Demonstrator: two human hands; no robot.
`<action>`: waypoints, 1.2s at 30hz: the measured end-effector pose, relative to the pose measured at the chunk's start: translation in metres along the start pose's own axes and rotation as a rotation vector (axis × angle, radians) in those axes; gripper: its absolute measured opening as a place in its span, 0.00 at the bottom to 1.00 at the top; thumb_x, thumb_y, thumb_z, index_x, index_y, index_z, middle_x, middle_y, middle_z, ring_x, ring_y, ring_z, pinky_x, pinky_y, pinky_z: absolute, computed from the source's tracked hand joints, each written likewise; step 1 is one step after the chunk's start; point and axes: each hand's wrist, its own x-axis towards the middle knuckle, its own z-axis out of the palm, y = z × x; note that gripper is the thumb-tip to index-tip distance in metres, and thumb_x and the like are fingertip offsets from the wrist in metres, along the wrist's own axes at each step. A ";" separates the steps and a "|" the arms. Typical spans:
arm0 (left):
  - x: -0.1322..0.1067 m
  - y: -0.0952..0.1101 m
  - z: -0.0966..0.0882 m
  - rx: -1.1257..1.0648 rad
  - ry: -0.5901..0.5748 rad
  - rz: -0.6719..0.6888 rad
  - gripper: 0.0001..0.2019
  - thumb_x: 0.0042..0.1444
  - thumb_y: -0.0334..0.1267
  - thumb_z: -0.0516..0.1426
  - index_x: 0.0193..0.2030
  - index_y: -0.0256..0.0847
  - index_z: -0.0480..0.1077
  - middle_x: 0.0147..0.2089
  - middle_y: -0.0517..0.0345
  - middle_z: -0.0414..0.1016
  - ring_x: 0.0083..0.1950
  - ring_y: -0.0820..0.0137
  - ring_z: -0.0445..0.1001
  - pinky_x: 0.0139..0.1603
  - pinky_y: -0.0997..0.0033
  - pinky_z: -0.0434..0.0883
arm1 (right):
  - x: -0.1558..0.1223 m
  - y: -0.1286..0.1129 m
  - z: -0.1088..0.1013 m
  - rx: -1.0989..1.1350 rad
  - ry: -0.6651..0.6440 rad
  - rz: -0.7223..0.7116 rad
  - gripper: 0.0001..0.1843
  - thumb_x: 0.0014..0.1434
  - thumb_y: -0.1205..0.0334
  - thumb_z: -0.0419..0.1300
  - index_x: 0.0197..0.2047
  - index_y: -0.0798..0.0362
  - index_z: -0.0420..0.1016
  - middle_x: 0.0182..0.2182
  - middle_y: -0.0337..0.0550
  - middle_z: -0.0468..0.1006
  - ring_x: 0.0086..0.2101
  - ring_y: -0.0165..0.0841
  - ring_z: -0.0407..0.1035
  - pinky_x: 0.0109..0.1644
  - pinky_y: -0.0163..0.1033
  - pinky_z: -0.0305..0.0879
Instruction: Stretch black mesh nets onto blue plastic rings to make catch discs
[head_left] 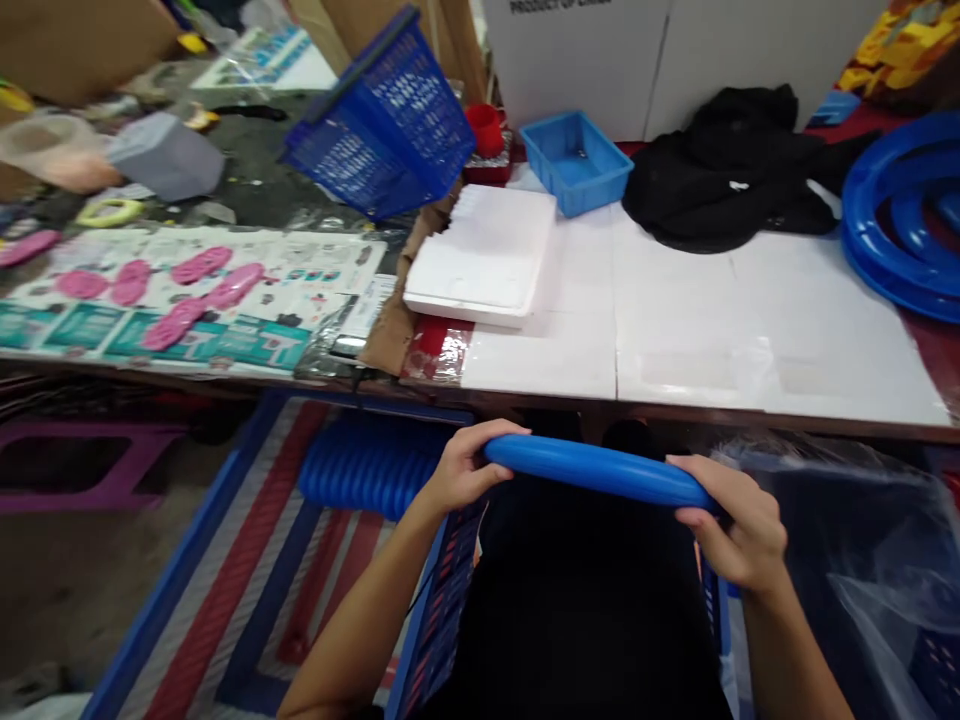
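A smooth blue plastic ring (pixel 604 468), seen nearly edge-on, is held level over my lap, just in front of the table edge. My left hand (pixel 474 465) grips its left end between thumb and fingers. At the opposite end, my right hand (pixel 739 520) is closed round the rim in the same way. Other blue rings (pixel 862 230) lie on the table at the far right. To the left of my left hand, a row of blue rings (pixel 367 470) rests in a large container lined with striped sheeting (pixel 225 560).
On the table are a white foam block (pixel 484 250), a small blue tray (pixel 577 165) and a black cloth (pixel 735 170). A tilted blue basket (pixel 390 120) stands further left, beyond pink pieces (pixel 202 290) on printed sheets. Clear plastic (pixel 885 590) covers something dark at lower right.
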 end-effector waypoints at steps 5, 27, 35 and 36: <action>-0.013 0.018 -0.019 0.013 -0.022 -0.001 0.37 0.61 0.60 0.68 0.71 0.42 0.73 0.65 0.34 0.80 0.62 0.47 0.82 0.63 0.50 0.79 | -0.020 0.033 0.005 0.203 0.117 0.134 0.25 0.73 0.44 0.62 0.63 0.51 0.81 0.48 0.55 0.87 0.44 0.53 0.84 0.47 0.57 0.83; -0.061 0.112 -0.049 0.640 0.004 0.225 0.30 0.68 0.39 0.66 0.74 0.41 0.69 0.60 0.45 0.85 0.60 0.56 0.85 0.71 0.51 0.79 | 0.046 0.013 0.072 0.368 -0.231 -0.075 0.28 0.68 0.64 0.68 0.70 0.52 0.73 0.52 0.55 0.81 0.53 0.51 0.76 0.59 0.60 0.74; -0.093 0.139 -0.068 0.582 -0.034 0.043 0.39 0.66 0.46 0.68 0.80 0.44 0.61 0.71 0.40 0.76 0.72 0.52 0.76 0.77 0.46 0.71 | 0.037 -0.004 0.087 0.500 -0.218 -0.189 0.29 0.66 0.70 0.66 0.69 0.58 0.73 0.52 0.56 0.80 0.54 0.52 0.75 0.64 0.67 0.71; -0.104 0.144 -0.077 0.576 -0.027 -0.029 0.41 0.65 0.47 0.69 0.81 0.46 0.60 0.75 0.40 0.71 0.74 0.51 0.73 0.78 0.44 0.69 | 0.039 -0.009 0.094 0.543 -0.217 -0.218 0.29 0.65 0.71 0.65 0.69 0.58 0.73 0.52 0.56 0.79 0.53 0.51 0.75 0.64 0.68 0.70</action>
